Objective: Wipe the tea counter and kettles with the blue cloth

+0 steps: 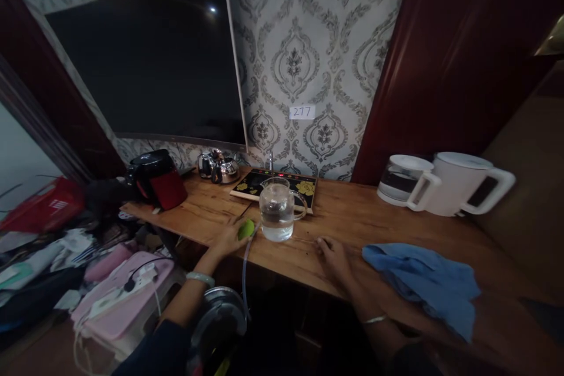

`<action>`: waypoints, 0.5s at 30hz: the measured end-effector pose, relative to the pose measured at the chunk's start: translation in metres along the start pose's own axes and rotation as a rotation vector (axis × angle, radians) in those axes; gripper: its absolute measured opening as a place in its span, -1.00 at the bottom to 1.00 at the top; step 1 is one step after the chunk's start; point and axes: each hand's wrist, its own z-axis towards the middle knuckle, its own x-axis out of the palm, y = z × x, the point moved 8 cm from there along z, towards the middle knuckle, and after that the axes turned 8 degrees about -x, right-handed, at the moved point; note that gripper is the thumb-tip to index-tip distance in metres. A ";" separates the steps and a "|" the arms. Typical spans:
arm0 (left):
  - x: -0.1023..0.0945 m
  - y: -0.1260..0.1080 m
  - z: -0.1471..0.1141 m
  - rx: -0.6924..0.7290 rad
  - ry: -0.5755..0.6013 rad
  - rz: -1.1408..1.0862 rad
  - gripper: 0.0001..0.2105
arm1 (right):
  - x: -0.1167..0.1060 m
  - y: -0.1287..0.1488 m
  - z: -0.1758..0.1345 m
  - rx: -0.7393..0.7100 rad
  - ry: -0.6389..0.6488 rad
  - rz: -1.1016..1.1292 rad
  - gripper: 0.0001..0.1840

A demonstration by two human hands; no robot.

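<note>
My left hand point(227, 239) holds a small bright green round piece point(245, 230) at the table's front edge; its exact kind is unclear. Just right of it stands a clear glass pitcher point(277, 214), upright and partly filled with clear liquid, its handle turned to the right. A thin clear tube point(245, 273) hangs over the edge below the green piece. My right hand point(332, 252) rests on the wood with its fingers curled, apart from the pitcher, and nothing shows in it. Behind the pitcher lies a black panel with gold flowers point(253, 182), with lit red marks.
A blue cloth point(425, 282) lies to the right. Two white-handled jugs point(403, 179) stand behind it. Small metal kettles point(227, 169) and a black-and-red appliance point(161, 179) stand at the left. Below are a pink-lidded box point(127, 299) and a round metal vessel point(220, 317).
</note>
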 end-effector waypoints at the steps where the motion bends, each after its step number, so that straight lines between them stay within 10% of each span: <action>1: 0.003 0.001 0.000 -0.004 0.007 0.010 -0.44 | 0.000 0.001 0.004 -0.004 -0.015 0.009 -0.49; 15: 0.010 -0.006 0.010 -0.125 0.017 0.133 -0.43 | 0.040 0.075 0.086 -0.127 -0.005 0.240 -0.58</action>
